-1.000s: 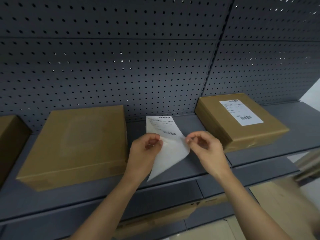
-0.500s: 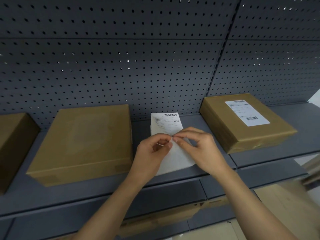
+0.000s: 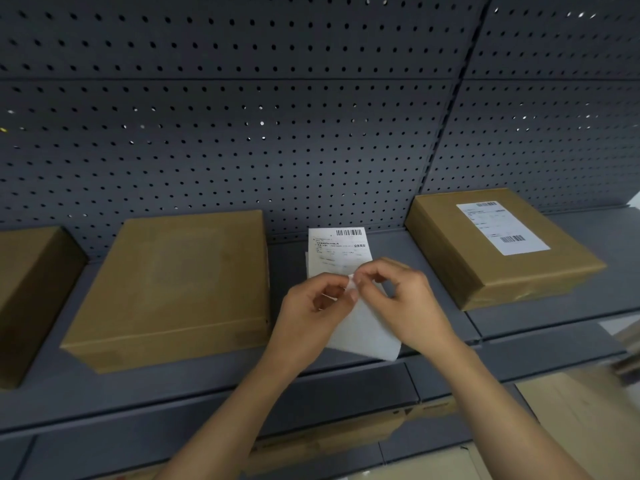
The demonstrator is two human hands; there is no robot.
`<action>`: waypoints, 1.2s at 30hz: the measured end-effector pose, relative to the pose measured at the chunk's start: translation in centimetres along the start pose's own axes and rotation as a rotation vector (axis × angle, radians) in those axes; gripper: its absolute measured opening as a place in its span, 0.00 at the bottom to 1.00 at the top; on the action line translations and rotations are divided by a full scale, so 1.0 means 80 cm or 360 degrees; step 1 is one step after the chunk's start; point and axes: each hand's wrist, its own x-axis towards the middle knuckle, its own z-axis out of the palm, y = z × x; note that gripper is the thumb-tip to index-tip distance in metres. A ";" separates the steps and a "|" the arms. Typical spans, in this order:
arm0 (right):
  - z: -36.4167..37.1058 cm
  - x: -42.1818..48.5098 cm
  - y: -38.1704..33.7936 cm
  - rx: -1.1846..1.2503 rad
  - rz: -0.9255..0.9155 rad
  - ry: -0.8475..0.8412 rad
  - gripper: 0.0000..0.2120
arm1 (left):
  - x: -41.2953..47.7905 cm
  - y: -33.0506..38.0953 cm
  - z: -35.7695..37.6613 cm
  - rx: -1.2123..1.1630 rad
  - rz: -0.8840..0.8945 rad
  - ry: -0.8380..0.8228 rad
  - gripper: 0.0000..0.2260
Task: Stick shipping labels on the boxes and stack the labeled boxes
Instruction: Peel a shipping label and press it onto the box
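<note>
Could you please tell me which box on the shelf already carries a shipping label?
The box on the right: a white barcoded label is stuck on its top. The middle box and left box are bare.

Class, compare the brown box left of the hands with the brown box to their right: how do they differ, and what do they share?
The right box carries a white shipping label on top; the left box has a bare top. The right box sits turned, one corner forward; the left box lies roughly square to the shelf. Both are flat brown cardboard.
</note>
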 end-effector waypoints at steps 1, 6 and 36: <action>0.001 0.001 0.000 0.0001 0.0002 -0.0008 0.06 | 0.000 0.002 0.000 -0.0015 -0.0012 0.0010 0.05; 0.002 0.003 -0.003 0.0069 0.0073 0.0042 0.05 | 0.008 0.003 -0.002 -0.0001 -0.0011 0.0096 0.04; -0.036 0.092 -0.048 0.0875 0.0796 0.0428 0.15 | 0.002 -0.038 -0.011 0.0584 -0.0399 0.0149 0.07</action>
